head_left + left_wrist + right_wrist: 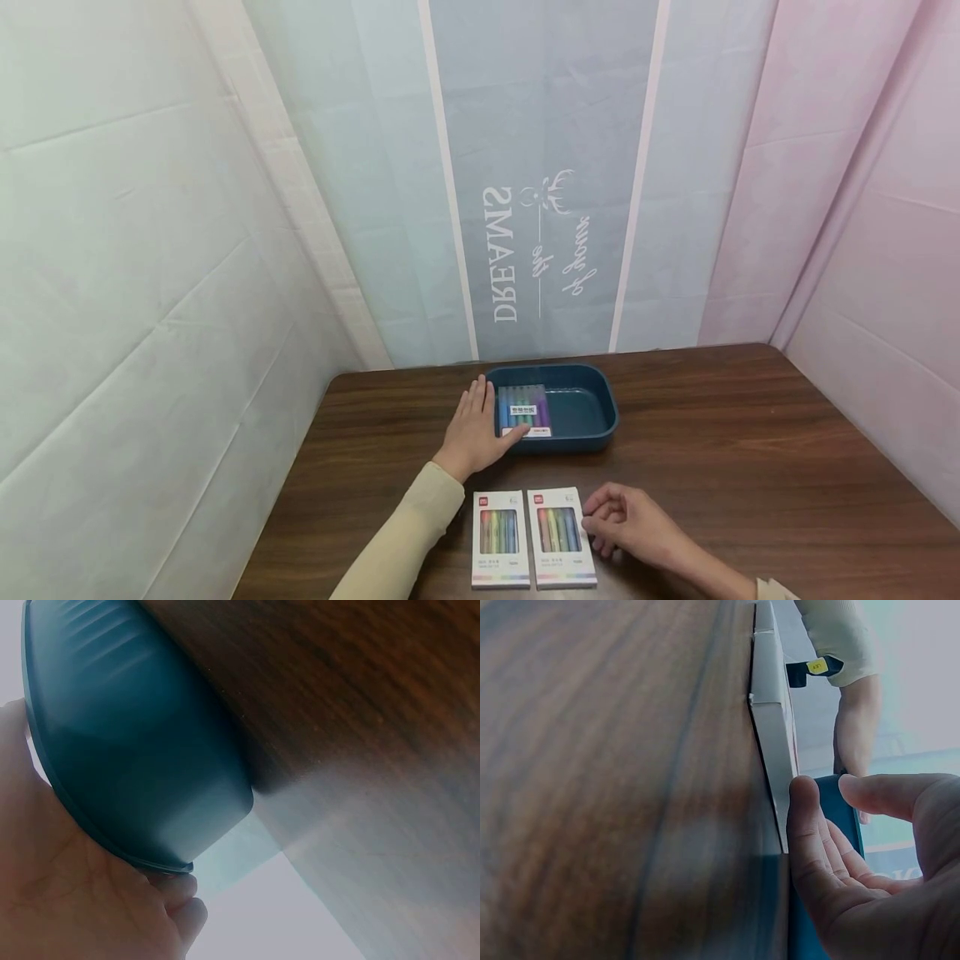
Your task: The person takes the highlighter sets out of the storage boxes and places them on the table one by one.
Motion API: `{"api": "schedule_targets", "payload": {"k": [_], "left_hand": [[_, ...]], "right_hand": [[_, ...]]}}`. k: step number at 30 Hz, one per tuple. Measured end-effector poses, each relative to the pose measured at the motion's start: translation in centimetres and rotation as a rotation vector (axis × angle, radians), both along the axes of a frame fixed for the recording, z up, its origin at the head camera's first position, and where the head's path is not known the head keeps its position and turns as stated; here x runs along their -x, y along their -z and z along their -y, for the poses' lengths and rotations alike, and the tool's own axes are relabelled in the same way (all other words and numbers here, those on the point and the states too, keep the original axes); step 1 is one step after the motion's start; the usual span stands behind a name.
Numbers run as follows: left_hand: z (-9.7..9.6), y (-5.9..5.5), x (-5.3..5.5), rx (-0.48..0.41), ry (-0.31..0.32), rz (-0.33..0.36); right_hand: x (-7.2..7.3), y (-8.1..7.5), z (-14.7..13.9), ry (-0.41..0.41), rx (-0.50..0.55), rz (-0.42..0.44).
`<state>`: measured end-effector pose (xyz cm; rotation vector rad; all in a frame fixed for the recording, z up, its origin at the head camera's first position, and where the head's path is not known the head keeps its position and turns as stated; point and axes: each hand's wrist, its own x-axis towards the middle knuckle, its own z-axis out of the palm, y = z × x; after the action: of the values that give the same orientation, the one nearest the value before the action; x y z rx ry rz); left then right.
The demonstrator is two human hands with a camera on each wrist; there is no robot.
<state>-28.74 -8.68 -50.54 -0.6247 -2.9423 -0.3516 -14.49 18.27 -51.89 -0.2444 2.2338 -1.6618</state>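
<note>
My left hand (474, 427) rests on the left end of a dark blue tray (577, 442), fingers straight along the rim and thumb over the front edge. In the left wrist view the palm lies against the rim of the tray (135, 735). Inside the tray's left part is a clear pack of coloured pens (524, 400). Two white boxes of coloured pens lie side by side in front: a left box (500, 571) and a right box (564, 568). Beside the right box's right edge is my right hand (628, 523), fingers loosely bent. Its thumb and index finger stand apart beside the box (769, 675) in the right wrist view.
Everything stands on a dark wood-grain table (720, 442). Pale fabric walls enclose it at the left, back and right; the back curtain (540, 100) carries mirrored lettering. The tray stands near the table's back edge.
</note>
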Motion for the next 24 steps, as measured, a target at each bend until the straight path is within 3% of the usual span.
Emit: {"api": "schedule_targets", "payload": {"k": [24], "left_hand": [[-0.1,0.1,-0.1,-0.003,-0.018,0.002]], "right_hand": [[1.8,-2.2,0.3,0.004,-0.007,-0.117]]}}
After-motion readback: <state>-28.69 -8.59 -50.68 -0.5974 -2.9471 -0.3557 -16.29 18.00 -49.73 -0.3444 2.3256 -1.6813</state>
